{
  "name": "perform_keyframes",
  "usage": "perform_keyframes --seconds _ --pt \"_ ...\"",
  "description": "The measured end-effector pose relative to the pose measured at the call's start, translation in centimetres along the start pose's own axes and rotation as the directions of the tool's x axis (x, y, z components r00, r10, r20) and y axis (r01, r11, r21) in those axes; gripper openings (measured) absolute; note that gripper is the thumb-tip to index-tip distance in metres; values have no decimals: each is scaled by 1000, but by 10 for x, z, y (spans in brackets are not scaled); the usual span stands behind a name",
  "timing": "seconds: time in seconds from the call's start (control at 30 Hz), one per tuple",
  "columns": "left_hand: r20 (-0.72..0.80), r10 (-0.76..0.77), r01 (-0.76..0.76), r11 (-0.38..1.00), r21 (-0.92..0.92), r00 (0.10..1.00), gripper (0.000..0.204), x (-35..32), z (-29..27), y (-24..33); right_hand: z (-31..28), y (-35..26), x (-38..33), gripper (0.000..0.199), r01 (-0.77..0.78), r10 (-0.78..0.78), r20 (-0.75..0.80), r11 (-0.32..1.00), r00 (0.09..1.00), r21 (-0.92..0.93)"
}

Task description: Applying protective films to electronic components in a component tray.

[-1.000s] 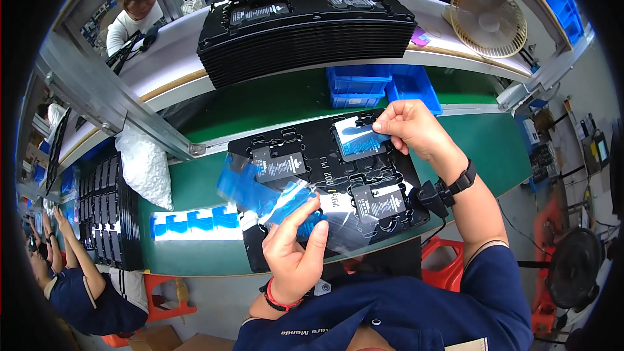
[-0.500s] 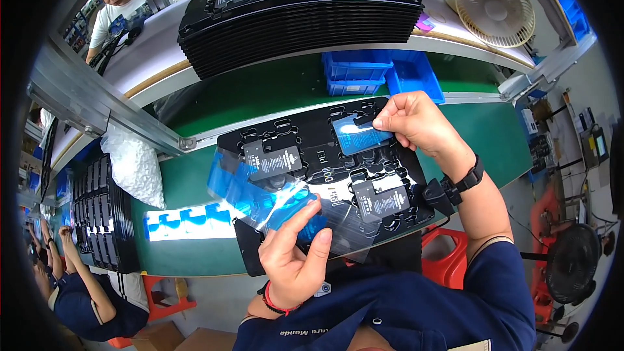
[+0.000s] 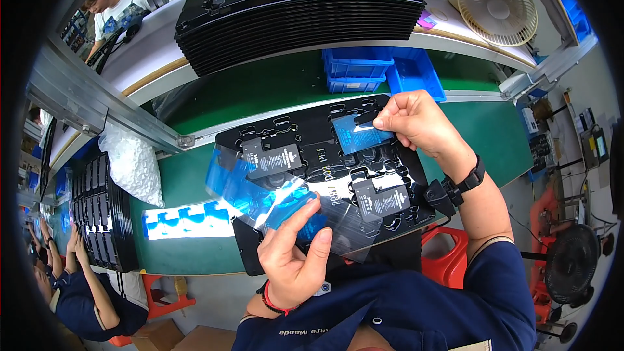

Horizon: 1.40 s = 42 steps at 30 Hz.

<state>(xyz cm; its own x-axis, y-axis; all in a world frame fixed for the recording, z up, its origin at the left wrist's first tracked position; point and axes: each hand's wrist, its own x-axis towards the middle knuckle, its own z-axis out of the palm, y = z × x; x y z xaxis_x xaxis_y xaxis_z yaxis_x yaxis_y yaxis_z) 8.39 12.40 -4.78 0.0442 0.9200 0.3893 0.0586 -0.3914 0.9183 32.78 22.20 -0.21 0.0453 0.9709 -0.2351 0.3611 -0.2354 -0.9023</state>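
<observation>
A black moulded tray (image 3: 318, 156) with shaped pockets lies in front of me on the green bench. Two flat black battery packs sit in it, one at the upper left (image 3: 272, 158) and one at the lower right (image 3: 381, 197). My right hand (image 3: 416, 120) pinches a blue-faced battery pack (image 3: 356, 135) over the tray's upper right pockets. My left hand (image 3: 296, 250) holds a fan of clear blue-tinted film pouches (image 3: 260, 195) over the tray's left half, with the thumb pressed on them.
A tall stack of black trays (image 3: 292, 10) stands on the shelf behind. Blue bins (image 3: 383, 68) sit behind the tray, a bag of white packing (image 3: 133, 162) and more stacked trays (image 3: 97, 214) to the left. A co-worker's hands (image 3: 68, 240) work at lower left. A fan (image 3: 497, 6) stands at upper right.
My left hand has risen and spread the film pouches wider over the tray. The right hand stays at the upper right pocket with the blue pack.
</observation>
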Motion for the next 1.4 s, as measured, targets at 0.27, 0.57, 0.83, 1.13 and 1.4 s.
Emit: perform_keyframes --seconds 0.27,0.57,0.83,1.13,1.4 --pt "-2 21 -21 1000 19 1000 33 0 1 -1 0 4 2 10 3 -3 -6 1000 1000 -24" --pt "-3 27 -27 999 22 1000 33 1 0 0 4 3 0 11 37 -40 -32 995 999 -93" --pt "-5 -8 9 1000 17 1000 33 -1 0 -1 7 3 2 12 88 -101 -41 968 994 -234" --pt "-29 23 -22 1000 20 999 27 2 3 -1 5 -6 -4 36 271 -394 -80 751 916 -602" --pt "-30 -24 20 991 -129 999 31 -2 9 -2 10 -19 -67 23 487 -515 -71 840 854 -239"
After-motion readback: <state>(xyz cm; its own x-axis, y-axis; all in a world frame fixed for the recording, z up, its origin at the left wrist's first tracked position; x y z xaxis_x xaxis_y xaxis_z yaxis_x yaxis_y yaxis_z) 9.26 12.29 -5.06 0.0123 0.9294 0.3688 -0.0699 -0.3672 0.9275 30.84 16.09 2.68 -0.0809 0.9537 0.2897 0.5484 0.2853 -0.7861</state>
